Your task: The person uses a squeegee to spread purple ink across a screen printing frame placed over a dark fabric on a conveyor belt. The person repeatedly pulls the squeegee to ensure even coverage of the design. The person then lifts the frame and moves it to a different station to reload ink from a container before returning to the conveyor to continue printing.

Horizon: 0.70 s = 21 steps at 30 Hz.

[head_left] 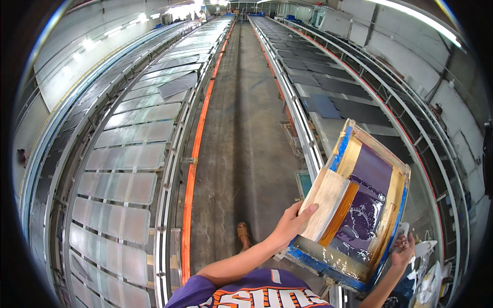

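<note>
A screen printing frame (348, 142) with blue tape along its sides sits tilted over the right-hand table. Glossy dark purple ink (359, 218) lies on its mesh. My left hand (299, 220) grips the wooden handle of a squeegee (326, 197), thumb on top. The squeegee's amber blade (340, 213) rests over the screen's left side. At the frame's right edge, my right hand (403, 250) has its fingers curled by a pale flat piece (424, 249); whether it grips this piece or the frame's rim is unclear.
A long table (172, 177) with rows of pale translucent sheets (117, 187) runs along my left. Dark sheets (362, 110) cover the right table farther off. An aisle (226, 133) with an orange rail (197, 138) lies between. White plastic items (429, 282) crowd the lower right.
</note>
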Available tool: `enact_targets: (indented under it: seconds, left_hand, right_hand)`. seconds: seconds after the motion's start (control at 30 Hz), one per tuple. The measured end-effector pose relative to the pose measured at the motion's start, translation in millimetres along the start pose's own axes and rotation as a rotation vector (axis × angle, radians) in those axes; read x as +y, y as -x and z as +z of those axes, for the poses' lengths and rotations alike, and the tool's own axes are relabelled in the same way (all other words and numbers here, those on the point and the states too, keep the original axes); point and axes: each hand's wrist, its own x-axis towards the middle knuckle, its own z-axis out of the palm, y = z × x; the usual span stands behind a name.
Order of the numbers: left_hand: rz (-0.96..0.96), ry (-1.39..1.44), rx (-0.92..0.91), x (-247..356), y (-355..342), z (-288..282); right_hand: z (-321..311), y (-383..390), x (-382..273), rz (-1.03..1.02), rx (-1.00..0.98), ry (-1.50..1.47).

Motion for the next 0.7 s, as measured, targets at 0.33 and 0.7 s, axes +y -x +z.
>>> enact_targets:
  seconds: [0.33,0.7]
  left_hand:
    - [-0.065,-0.071,-0.024,86,-195,-73]
    - [-0.113,-0.066,-0.172,109,-392,-116]
  right_hand:
    - [136,-107,50,-0.107,0.121,0.036]
    - [209,-213,109,-0.186,0.276,0.017]
